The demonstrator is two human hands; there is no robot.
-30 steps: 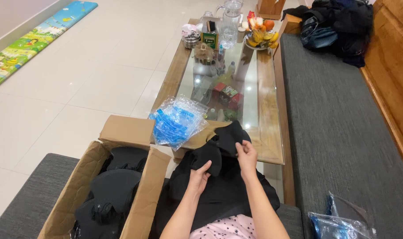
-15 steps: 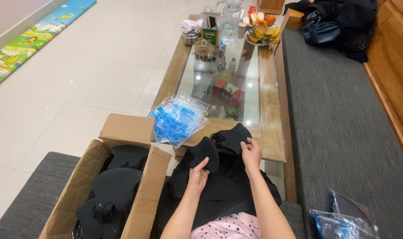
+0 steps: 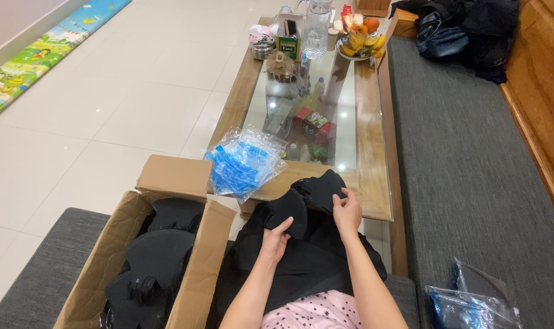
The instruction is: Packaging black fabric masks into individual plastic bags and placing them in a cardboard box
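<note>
Head view is showing both hands gripping a black fabric piece point(image 3: 304, 201) over the lap: left hand point(image 3: 276, 237) pinching its lower flap, right hand point(image 3: 347, 210) closing on its right edge. Ahead, a glass-topped wooden desk point(image 3: 374, 183) is carrying blue plastic bags point(image 3: 243, 161), bottles and fruit. An open cardboard box point(image 3: 167, 244) is sitting on grey carpet beside pale floor tiles point(image 3: 106, 109).

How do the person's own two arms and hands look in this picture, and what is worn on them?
Both forearms are bare, with no sleeves reaching into view. The left hand and the right hand wear no gloves, and no rings, watch or bracelet can be seen. The fingers are uncovered. Near the elbows, at the bottom edge, lies pink cloth with small dark stars, which seems to be the person's clothing.
</note>
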